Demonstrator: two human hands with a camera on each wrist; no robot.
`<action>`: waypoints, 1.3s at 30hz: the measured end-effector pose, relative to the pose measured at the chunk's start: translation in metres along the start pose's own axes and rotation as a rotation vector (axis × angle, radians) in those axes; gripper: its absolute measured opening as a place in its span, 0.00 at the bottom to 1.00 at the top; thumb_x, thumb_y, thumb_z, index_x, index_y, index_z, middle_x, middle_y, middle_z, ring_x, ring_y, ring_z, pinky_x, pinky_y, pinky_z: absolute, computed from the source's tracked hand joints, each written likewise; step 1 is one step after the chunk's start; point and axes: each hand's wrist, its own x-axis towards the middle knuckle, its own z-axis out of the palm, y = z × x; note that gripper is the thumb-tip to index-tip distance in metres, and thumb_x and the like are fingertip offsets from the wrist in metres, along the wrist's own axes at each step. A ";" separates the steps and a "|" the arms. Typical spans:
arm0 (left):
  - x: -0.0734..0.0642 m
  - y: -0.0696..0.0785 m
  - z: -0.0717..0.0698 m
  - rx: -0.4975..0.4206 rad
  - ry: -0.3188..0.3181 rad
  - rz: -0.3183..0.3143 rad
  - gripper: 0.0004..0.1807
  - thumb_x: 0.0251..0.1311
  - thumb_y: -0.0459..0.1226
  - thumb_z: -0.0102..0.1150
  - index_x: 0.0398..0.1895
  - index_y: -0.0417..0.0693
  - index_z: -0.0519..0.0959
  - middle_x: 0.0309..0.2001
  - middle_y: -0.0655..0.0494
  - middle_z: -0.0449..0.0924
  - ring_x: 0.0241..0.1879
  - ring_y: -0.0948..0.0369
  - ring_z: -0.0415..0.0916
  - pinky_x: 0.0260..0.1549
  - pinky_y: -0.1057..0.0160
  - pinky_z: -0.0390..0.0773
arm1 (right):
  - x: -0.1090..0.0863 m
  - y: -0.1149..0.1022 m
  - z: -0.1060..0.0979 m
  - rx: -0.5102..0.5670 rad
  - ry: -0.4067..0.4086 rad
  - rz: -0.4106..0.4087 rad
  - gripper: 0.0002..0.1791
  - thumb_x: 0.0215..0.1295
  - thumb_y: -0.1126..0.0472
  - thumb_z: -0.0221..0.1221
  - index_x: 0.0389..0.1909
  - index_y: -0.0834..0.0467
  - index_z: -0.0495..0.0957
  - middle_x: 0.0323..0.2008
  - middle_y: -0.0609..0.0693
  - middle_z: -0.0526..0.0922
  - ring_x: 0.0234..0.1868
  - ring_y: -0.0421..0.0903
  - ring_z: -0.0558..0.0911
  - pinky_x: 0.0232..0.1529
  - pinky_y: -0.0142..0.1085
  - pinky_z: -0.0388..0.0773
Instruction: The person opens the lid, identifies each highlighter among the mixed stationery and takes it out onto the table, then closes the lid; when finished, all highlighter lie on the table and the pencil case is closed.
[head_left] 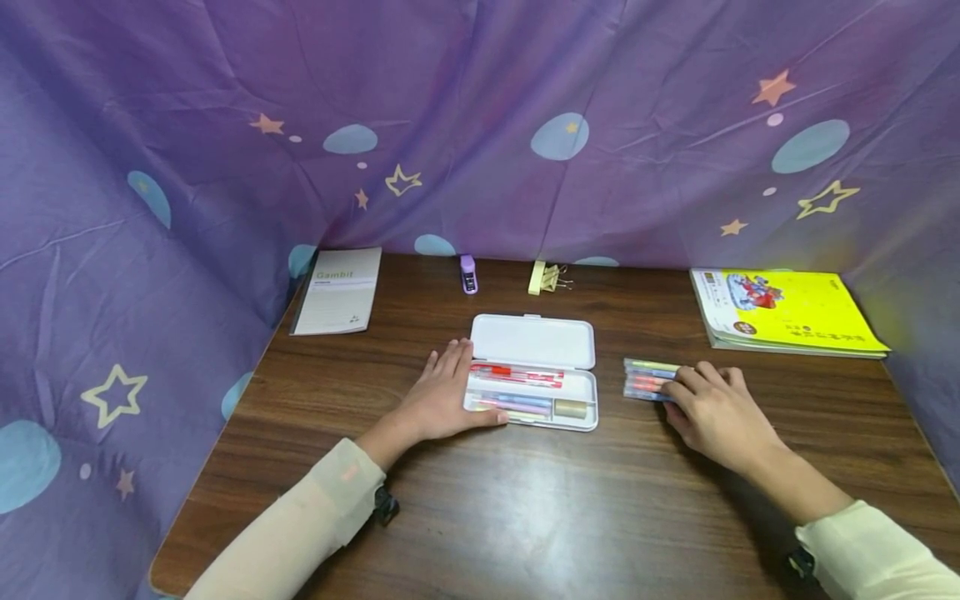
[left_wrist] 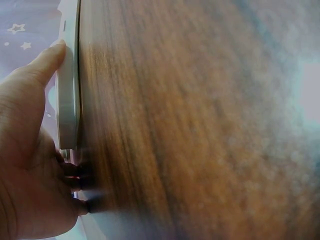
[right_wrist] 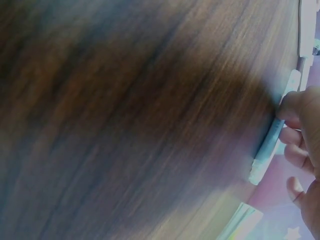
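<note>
A white pencil case lies on the table with its lid folded back. Red-and-clear pens fill its upper compartment; pastel pens and a tan block lie in the lower one. Against the case's left end rests my left hand, fingers straight and thumb along the front edge. To the right of the case, my right hand grips a row of colored pens from their right end. The right wrist view shows thumb and fingertips around a blue pen at the row's near side.
Along the back stand a grey notebook, a purple stapler and a yellow item with binder clips. Yellow-covered books lie at the back right. A purple patterned cloth hangs behind the wooden table.
</note>
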 end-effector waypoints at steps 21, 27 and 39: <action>0.000 -0.002 0.001 -0.008 0.003 0.000 0.76 0.62 0.79 0.60 0.92 0.39 0.37 0.92 0.39 0.38 0.92 0.46 0.34 0.91 0.43 0.37 | 0.058 -0.053 0.017 0.131 -0.052 -0.043 0.11 0.61 0.61 0.75 0.43 0.58 0.89 0.40 0.52 0.86 0.43 0.54 0.81 0.38 0.52 0.76; 0.000 -0.001 0.001 0.005 0.014 0.004 0.75 0.61 0.80 0.59 0.92 0.39 0.38 0.92 0.40 0.38 0.93 0.46 0.34 0.91 0.43 0.37 | 0.078 -0.077 0.021 0.156 -0.030 -0.103 0.11 0.62 0.60 0.76 0.43 0.57 0.88 0.41 0.51 0.87 0.43 0.52 0.82 0.39 0.50 0.78; 0.000 -0.002 0.001 0.003 0.010 0.001 0.75 0.62 0.80 0.59 0.92 0.39 0.38 0.92 0.39 0.39 0.92 0.46 0.34 0.91 0.43 0.37 | 0.088 -0.098 0.026 0.164 -0.014 -0.160 0.10 0.61 0.59 0.77 0.42 0.55 0.89 0.42 0.49 0.88 0.44 0.51 0.85 0.39 0.45 0.77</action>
